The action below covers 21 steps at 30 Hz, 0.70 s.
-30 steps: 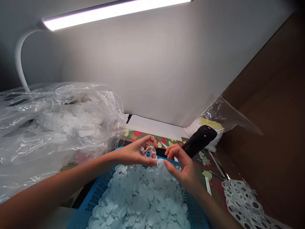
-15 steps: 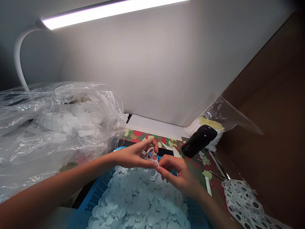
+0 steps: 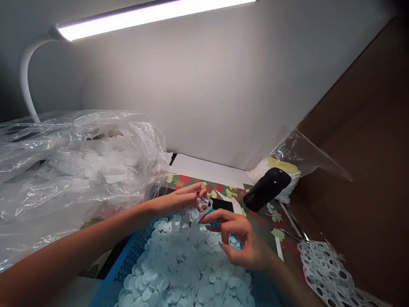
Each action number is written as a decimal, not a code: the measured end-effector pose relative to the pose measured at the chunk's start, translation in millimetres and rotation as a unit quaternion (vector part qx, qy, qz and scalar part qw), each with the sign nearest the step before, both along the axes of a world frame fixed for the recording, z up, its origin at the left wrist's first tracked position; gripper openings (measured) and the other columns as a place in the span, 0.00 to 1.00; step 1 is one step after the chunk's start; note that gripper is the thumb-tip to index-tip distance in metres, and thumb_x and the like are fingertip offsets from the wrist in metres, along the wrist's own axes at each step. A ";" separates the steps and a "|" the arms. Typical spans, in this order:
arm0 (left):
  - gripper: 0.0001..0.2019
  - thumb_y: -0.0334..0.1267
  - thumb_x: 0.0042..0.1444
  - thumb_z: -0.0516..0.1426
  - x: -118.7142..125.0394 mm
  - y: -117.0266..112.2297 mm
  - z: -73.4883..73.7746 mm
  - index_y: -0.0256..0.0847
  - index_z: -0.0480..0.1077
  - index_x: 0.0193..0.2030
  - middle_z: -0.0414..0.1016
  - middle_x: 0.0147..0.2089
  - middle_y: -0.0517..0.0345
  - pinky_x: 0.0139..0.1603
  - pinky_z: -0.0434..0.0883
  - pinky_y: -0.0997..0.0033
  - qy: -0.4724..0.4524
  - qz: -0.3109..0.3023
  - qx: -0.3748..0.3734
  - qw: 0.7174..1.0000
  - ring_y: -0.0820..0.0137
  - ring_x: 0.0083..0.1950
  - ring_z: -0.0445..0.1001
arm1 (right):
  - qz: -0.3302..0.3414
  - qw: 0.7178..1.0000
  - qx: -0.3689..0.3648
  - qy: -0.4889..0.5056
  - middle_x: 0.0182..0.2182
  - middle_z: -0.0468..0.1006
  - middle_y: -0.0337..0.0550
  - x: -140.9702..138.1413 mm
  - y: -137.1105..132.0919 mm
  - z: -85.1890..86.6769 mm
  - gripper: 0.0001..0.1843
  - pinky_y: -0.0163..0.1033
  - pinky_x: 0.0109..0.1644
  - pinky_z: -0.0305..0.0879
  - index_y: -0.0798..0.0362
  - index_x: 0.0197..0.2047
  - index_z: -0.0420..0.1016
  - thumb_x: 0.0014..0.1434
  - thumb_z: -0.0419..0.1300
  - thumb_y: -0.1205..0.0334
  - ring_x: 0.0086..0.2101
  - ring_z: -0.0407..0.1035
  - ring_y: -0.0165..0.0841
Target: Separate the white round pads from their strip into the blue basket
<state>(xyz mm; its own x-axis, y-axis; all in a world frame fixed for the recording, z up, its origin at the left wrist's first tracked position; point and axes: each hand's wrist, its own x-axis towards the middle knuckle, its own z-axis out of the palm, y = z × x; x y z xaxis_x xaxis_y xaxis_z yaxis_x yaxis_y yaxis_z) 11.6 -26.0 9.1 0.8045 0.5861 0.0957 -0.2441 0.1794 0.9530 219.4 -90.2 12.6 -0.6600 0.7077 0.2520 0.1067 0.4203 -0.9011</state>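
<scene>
Left hand [image 3: 183, 200] pinches perforated white strip [image 3: 205, 205] above near basket [image 3: 123, 262] of discs [image 3: 188, 264]; right hand [image 3: 244, 241], just right, fingers parted.

Glaring white lamp [image 3: 156, 15] across upper left, soft glow on pale wall [image 3: 198, 85], glints on plastic bag [image 3: 89, 166] at left, dim brown panel [image 3: 367, 140] at right

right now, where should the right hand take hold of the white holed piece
Probably by the free looped edge of the white holed piece, coming from the right with the right hand: that edge juts out past the left hand, whose fingers cover its other side.
</scene>
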 end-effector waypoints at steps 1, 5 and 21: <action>0.09 0.32 0.50 0.53 0.2 1.1 -0.6 0.41 0.53 0.34 0.57 0.30 0.64 0.26 0.54 0.76 -0.002 0.003 0.000 1.000 0.76 0.29 0.56 | 0.000 1.000 0.006 -0.004 0.48 0.71 0.45 0.3 0.1 0.5 0.10 0.44 0.50 0.67 0.53 0.21 0.60 0.48 0.54 0.75 0.47 0.67 0.38; 0.12 0.30 0.50 0.56 -0.6 0.3 2.7 0.42 0.53 0.35 0.59 0.31 0.65 0.28 0.55 0.76 0.031 0.028 0.042 0.998 0.78 0.30 0.59 | -0.068 0.994 0.072 -0.046 0.37 0.70 0.43 1.1 2.9 -0.4 0.13 0.41 0.44 0.65 0.53 0.20 0.58 0.54 0.56 0.70 0.38 0.67 0.35; 0.29 0.32 0.46 0.64 -2.1 -5.3 3.6 0.46 0.50 0.48 0.63 0.36 0.63 0.31 0.66 0.71 0.062 -0.012 0.080 0.995 0.74 0.32 0.68 | -0.138 0.984 0.061 -0.100 0.27 0.69 0.37 -3.9 3.0 -6.1 0.05 0.33 0.29 0.59 0.53 0.30 0.68 0.55 0.61 0.64 0.26 0.61 0.27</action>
